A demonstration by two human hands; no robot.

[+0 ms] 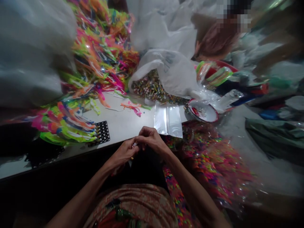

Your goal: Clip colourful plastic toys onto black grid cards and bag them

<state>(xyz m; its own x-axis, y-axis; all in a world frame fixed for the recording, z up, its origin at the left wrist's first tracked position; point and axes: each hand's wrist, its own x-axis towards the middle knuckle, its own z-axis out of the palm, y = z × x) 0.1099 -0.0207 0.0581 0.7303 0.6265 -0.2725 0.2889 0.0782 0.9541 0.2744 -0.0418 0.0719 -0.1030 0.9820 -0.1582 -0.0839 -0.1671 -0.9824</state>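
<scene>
My left hand [124, 154] and my right hand [153, 140] meet in front of my lap, at the near edge of the white table [122, 122]. Both have their fingers closed around a small whitish piece [134, 145], too small and too covered to name. Left of them lies a black perforated rack [104, 131]. A bundle of neon strips [68, 123] lies with its ends at the rack. Just beyond my right hand is a flat, shiny clear plastic packet [167, 120].
A heap of neon strips [102, 53] rises at back left. A white bag [175, 69] spills small metallic-looking pieces [152, 87]. Right stands a red-rimmed white bowl [210, 111] with small white and red bits; below it, a clear bag of colourful pieces [211, 158]. Another person [219, 36] is at back right.
</scene>
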